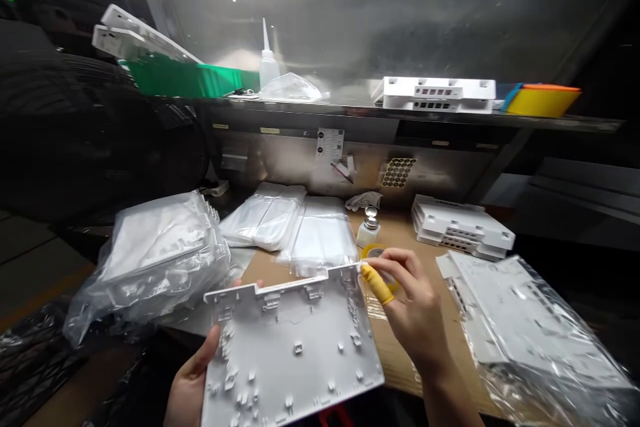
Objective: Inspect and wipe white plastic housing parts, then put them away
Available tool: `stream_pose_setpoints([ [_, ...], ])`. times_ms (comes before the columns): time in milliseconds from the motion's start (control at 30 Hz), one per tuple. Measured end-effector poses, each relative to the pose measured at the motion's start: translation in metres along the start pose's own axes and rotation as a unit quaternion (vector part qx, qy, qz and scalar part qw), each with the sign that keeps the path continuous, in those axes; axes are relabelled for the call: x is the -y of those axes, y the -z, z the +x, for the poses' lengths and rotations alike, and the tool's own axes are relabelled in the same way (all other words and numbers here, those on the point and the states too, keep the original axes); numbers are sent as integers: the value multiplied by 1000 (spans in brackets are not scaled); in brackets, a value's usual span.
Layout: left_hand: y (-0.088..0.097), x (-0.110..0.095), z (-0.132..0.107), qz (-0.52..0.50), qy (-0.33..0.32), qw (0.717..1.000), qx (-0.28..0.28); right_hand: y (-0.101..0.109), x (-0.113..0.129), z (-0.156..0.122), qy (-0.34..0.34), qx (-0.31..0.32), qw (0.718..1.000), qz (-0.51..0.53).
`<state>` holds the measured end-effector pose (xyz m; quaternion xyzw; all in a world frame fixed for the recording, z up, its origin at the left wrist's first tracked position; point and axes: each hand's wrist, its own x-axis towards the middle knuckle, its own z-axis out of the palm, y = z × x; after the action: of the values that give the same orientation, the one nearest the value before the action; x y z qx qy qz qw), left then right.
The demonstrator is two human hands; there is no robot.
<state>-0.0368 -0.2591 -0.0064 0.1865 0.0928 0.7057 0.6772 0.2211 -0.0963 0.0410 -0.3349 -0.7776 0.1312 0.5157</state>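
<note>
My left hand grips a white plastic housing cover by its left edge, thumb in front and fingertips showing behind the top edge. The cover is tilted up so that its inner side, with clips and small posts, faces me. At its top right corner my right hand pinches the rim between fingers and thumb. A yellow finger cot covers the right thumb. Just behind that hand lies a yellow tape roll, partly hidden. A white pump bottle with a metal lid stands beyond it.
Bagged covers are stacked at left, with clear plastic bags behind. More white housings and panels on plastic film lie right. The overhead shelf carries a green bin, a nozzle bottle and housings.
</note>
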Motion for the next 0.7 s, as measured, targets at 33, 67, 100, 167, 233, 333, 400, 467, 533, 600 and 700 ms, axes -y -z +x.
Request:
stream_pose_setpoints([
  [33, -3, 3, 2, 1, -23, 1000, -11, 2, -5, -1, 1, -4, 1000, -20],
  [67, -7, 6, 3, 5, -40, 999, -28, 3, -10, -2, -2, -12, 999, -39],
  [100, -10, 9, 5, 12, -46, 998, -52, 4, -14, -2, -9, -18, 998, -55],
  [167, -17, 16, 9, 29, -36, 993, -108, 3, -15, -1, -17, -29, 998, -60],
  [233, -25, 26, 15, 47, -36, 986, -157, -1, -3, 0, -10, -34, 999, -29],
  [333, -44, 49, 33, 85, -88, 974, -191, -13, 32, 3, 21, -43, 998, 34],
  [400, -59, 65, 45, 134, -112, 966, -189, -23, 57, 5, 45, -51, 996, 65],
  [467, -71, 77, 55, 179, -125, 961, -171, -30, 74, 9, 63, -58, 993, 79],
  [533, -77, 84, 60, 192, -125, 961, -153, -35, 81, 13, 71, -62, 992, 79],
  [600, -77, 88, 63, 186, -122, 964, -149, -35, 80, 15, 69, -75, 993, 67],
  [700, -72, 92, 65, 187, -129, 962, -149, -35, 77, 15, 65, -93, 992, 53],
])
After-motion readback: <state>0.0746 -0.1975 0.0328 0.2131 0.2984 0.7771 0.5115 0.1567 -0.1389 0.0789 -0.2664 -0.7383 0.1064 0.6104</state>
